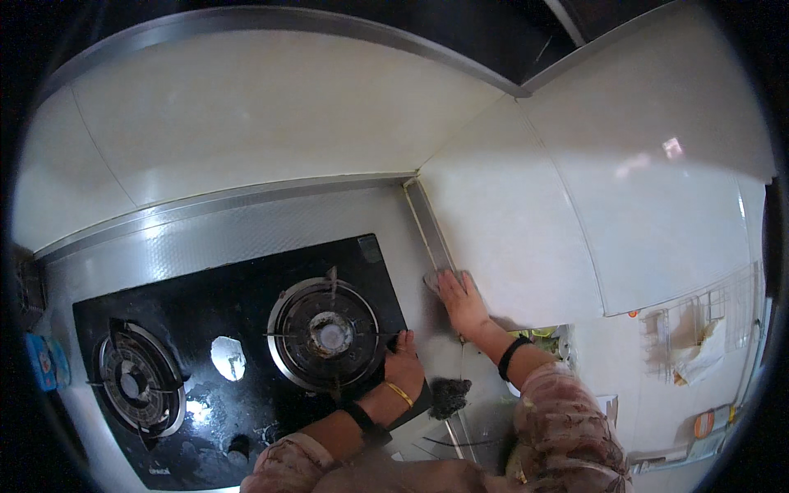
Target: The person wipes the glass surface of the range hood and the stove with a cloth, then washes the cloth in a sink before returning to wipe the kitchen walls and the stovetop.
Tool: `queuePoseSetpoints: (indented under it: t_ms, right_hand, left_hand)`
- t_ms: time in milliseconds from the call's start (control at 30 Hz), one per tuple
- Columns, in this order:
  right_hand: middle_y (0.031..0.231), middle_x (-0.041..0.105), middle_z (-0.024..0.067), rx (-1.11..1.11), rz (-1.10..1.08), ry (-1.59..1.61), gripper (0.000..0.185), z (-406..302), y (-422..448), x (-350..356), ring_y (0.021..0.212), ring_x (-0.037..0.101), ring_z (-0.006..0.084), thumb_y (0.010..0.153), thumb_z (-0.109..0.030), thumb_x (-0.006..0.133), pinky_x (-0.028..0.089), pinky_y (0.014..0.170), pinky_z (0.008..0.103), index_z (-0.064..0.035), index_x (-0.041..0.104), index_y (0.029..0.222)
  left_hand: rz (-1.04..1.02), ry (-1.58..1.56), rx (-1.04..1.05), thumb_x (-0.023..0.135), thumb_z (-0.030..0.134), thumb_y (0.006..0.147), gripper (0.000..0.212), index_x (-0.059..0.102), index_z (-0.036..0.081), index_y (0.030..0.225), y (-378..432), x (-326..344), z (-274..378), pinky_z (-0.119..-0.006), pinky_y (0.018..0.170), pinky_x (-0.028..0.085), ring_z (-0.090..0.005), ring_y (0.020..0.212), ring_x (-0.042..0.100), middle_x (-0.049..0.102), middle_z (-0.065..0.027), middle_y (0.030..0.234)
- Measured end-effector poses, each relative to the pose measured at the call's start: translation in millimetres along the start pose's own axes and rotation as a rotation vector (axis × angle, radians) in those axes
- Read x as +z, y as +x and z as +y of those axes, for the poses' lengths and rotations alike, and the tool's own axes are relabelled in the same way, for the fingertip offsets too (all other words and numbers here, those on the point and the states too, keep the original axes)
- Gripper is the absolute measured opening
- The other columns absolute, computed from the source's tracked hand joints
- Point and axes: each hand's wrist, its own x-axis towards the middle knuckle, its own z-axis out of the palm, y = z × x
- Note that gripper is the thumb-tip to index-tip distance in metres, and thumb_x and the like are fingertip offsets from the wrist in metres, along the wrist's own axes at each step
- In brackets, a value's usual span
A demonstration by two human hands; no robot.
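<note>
My right hand (462, 303) lies fairly flat over a greyish-brown cloth or pad (431, 282). It presses this against the metal edge strip (428, 215) where the counter meets the right wall. Most of the pad is hidden under my fingers. My left hand (405, 366) is at the right edge of the black glass gas hob (246, 345), its fingertips touching near an arm of the right burner's pan support (333, 283). Whether those fingers grip anything is hidden. A dark scouring pad (450, 397), apparently steel wool, sits on the counter beside my left wrist.
The left burner (130, 387) and a control knob (237, 448) are on the wet hob. Textured metal countertop (259, 219) runs behind it to the tiled wall (246, 117). A blue packet (46, 363) stands far left. A wire rack (684, 339) hangs on the right wall.
</note>
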Motion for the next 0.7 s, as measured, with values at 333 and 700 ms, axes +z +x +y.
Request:
queuePoseSetpoints:
  t_ms: [333,700]
  right_hand:
    - [0.144,0.027,0.0069,0.267,0.214,0.133,0.048,56,184,-10,0.135,0.016,0.0268,0.088,-0.021,0.039,0.014,0.109,0.0453,-0.005,0.038,0.133]
    - [0.142,0.029,0.0138,0.146,0.144,0.096,0.051,15,80,-8,0.134,0.018,0.0296,0.087,-0.021,0.039,0.012,0.108,0.0496,-0.0026,0.036,0.134]
  left_hand:
    - [-0.115,0.037,0.03,0.035,0.013,0.087,0.047,0.037,-0.004,0.131,-6,-25,-4,-0.063,0.095,0.026,-0.0322,0.132,0.022,0.025,-0.0173,0.143]
    - [-0.004,0.16,0.003,0.033,0.017,0.088,0.048,0.037,-0.004,0.131,1,7,-2,-0.053,0.1,0.027,-0.027,0.132,0.025,0.027,-0.0142,0.143]
